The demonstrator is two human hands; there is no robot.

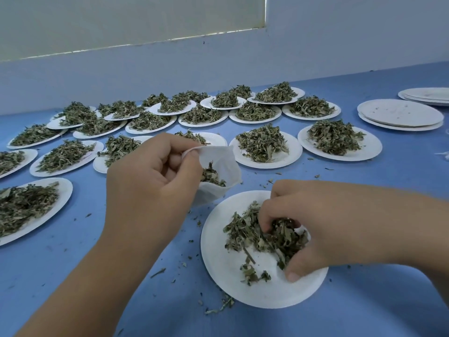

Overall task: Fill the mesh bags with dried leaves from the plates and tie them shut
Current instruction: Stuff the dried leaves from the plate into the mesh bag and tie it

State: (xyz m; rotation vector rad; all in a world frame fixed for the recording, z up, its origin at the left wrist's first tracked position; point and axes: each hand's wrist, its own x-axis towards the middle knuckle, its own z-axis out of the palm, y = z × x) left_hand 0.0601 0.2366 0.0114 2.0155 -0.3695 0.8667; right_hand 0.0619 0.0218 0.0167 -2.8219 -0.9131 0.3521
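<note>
My left hand holds a white mesh bag by its rim, mouth held open toward the right. A small clump of dried leaves lies inside it. Just below and right of the bag sits a white paper plate with a loose pile of dried leaves. My right hand is down on that plate, fingers and thumb curled round a bunch of the leaves.
Several white plates heaped with dried leaves cover the blue table behind and to the left. Stacks of bare plates stand at the far right. Leaf crumbs are scattered around the near plate. A white wall rises behind.
</note>
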